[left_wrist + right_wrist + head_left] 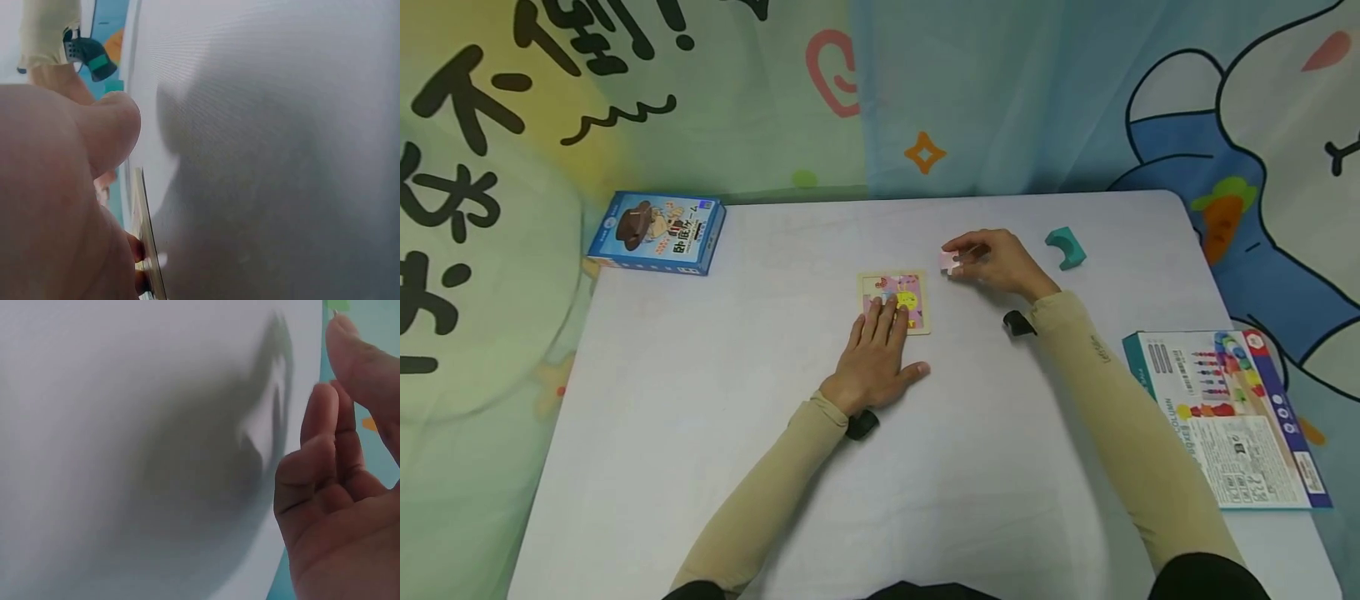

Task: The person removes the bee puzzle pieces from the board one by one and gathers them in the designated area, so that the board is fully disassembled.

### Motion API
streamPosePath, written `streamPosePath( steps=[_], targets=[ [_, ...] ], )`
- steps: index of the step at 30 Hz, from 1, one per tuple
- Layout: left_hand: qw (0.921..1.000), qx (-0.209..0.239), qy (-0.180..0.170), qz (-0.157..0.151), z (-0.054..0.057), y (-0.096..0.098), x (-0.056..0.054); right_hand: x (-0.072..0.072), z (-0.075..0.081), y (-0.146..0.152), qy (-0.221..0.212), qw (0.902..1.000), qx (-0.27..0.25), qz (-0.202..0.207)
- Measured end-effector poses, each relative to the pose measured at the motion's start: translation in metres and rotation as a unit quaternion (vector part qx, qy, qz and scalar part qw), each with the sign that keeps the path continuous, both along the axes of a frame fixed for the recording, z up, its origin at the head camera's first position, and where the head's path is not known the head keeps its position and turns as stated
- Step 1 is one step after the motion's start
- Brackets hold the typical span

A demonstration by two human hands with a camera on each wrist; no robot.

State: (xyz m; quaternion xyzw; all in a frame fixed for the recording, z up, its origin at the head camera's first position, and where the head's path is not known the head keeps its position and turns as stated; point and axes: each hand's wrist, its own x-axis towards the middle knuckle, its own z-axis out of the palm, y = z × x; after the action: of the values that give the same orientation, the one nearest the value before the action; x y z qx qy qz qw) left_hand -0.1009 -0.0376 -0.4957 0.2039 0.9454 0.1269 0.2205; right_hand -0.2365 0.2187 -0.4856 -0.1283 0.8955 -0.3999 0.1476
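Note:
A small square jigsaw puzzle board (pixel 914 321) with a pale yellow frame and a pink and yellow picture lies on the table. My left hand (pixel 871 367) rests on its lower part, fingers straight and thumb spread to the side; the fingers cover some of the picture. In the left wrist view, the board's edge (pixel 150 244) shows beyond the thumb, with fingertips over it. To the right of the board, my right hand (pixel 996 260) pinches a pink jigsaw piece (pixel 950 262) between thumb and fingers. The right wrist view shows this hand's curled fingers (pixel 306 469) above the tabletop.
A teal arch-shaped piece (pixel 1066 247) lies beyond the right wrist. At the table's back left sits a blue box (pixel 658 233). A larger printed box (pixel 1232 425) lies along the right edge, beside the right forearm. A patterned curtain (pixel 1000 92) hangs behind the table.

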Motion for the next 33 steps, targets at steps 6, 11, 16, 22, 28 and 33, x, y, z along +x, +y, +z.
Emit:
streamPosePath(
  steps=[6,11,16,22,28,33],
  targets=[
    [1.0,0.003,0.0,-0.001,0.0,-0.001,0.0,0.003,-0.007,0.007,0.015,0.9998,0.009,-0.002],
    [1.0,0.002,0.002,-0.001,0.0,-0.001,0.0,0.005,-0.012,0.008,0.02,0.9998,0.008,-0.005],
    [1.0,0.008,0.004,0.001,0.002,0.0,0.001,0.006,-0.014,0.008,0.026,0.9996,0.01,0.003],
    [1.0,0.005,0.004,-0.001,0.001,0.001,0.001,0.005,-0.016,0.009,0.029,0.9993,0.023,0.005],
    [1.0,0.006,0.002,-0.002,0.001,0.001,0.0,0.007,-0.016,0.008,0.024,0.9993,0.029,-0.002],
    [0.9999,0.012,0.004,0.001,0.001,0.0,0.001,0.008,-0.017,0.007,0.025,0.9992,0.027,-0.018]
  ],
)
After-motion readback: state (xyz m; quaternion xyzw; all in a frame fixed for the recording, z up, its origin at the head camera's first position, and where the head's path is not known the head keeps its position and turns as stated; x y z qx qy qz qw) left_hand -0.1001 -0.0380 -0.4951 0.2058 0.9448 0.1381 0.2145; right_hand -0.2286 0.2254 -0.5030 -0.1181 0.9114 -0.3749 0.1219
